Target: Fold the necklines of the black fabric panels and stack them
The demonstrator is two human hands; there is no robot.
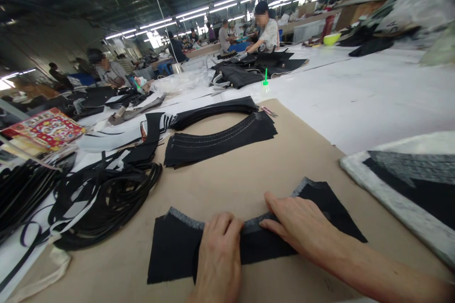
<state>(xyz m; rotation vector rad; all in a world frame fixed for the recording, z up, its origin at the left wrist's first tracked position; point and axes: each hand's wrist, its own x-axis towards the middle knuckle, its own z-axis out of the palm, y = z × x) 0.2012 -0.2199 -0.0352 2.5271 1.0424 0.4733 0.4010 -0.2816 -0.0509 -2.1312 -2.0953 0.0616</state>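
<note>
A black fabric piece (174, 251) with a curved grey edge lies flat on the brown board (199, 180). My left hand (220, 246) rests over the middle of its curved edge, fingers bent down and close together; whether they pinch anything is hidden. Just to the right, my right hand (291, 220) touches the same edge, its thumb and forefinger apart on either side of the grey strip. Further back on the board are a stack of black curved pieces with stitched lines (220, 139) and another black stack (213, 111) behind it.
Coiled black strips (117, 208) lie at the left, near a red patterned box (46, 128). A white-edged pad with black fabric (408, 189) is at the right. A green-tipped bottle (265, 80) and black bags (241, 73) stand further back, where a person (266, 33) works.
</note>
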